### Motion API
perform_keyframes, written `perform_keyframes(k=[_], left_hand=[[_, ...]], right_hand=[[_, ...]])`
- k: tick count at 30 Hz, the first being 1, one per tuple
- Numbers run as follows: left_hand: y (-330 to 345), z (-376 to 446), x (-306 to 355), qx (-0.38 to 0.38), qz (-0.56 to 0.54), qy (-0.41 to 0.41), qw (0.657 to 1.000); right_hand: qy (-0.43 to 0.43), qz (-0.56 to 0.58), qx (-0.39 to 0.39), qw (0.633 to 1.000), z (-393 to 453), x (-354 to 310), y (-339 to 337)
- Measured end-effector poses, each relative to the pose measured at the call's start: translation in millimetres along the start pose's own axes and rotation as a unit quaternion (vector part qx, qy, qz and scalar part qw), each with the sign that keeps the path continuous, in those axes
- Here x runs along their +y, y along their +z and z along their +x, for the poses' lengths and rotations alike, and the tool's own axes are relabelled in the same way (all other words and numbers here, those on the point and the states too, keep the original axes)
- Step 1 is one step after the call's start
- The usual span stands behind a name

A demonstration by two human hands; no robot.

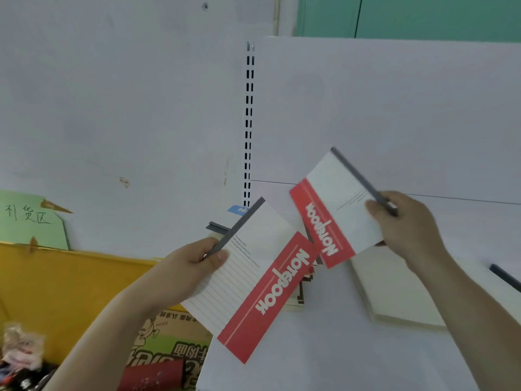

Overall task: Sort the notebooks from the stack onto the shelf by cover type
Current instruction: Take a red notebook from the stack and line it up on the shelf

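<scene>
My left hand (pixel 194 266) grips a white notebook with a red "Notebook" band (pixel 253 277) by its grey spine, held tilted above the white shelf (pixel 324 348). My right hand (pixel 406 224) holds a second notebook of the same red-band cover (pixel 332 213) by its grey spine, higher and to the right. Under the two lies a stack of notebooks (pixel 303 292) on the shelf, mostly hidden, with grey spines showing at its far end. A cream notebook (pixel 400 292) lies flat on the shelf beneath my right wrist.
A dark notebook edge (pixel 504 275) shows at the right. A slotted upright (pixel 248 122) runs up the white back panel. Left of the shelf stand a yellow bin (pixel 70 277), a printed cardboard box (pixel 169 342) and a green paper sign (pixel 31 218).
</scene>
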State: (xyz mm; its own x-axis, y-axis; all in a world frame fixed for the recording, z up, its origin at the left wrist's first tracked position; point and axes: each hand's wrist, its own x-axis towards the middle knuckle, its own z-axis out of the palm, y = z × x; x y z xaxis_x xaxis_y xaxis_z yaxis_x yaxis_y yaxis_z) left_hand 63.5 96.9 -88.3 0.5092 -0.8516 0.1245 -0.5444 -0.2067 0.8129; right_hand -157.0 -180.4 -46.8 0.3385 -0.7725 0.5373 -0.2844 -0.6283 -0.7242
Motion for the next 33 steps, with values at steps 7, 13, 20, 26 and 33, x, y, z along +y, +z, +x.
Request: perform_keyframes(k=[7,13,20,26,33], left_hand=[[6.6,-0.9,6.5,-0.024,-0.102,-0.021,0.994],[18.3,-4.5,21.2,-0.023,-0.208,-0.056,0.976],[47.0,-9.1,34.0,-0.070,-0.135,0.015,0.988],[58.3,-12.2,29.9,-0.047,-0.171,0.020,0.984],[73.8,-8.2,25.3,0.020,-0.140,0.052,0.989]], right_hand=[[-0.075,0.186,-0.132,0.971,-15.3,-21.7,-48.7],[-0.065,-0.095,-0.406,0.906,-23.7,-37.7,-33.3],[-0.138,-0.168,-0.266,0.939,-29.7,-53.1,6.0],[-0.177,-0.163,-0.178,0.954,-37.1,-42.9,30.6],[-0.157,-0.140,-0.115,0.971,-37.3,-47.0,42.6]])
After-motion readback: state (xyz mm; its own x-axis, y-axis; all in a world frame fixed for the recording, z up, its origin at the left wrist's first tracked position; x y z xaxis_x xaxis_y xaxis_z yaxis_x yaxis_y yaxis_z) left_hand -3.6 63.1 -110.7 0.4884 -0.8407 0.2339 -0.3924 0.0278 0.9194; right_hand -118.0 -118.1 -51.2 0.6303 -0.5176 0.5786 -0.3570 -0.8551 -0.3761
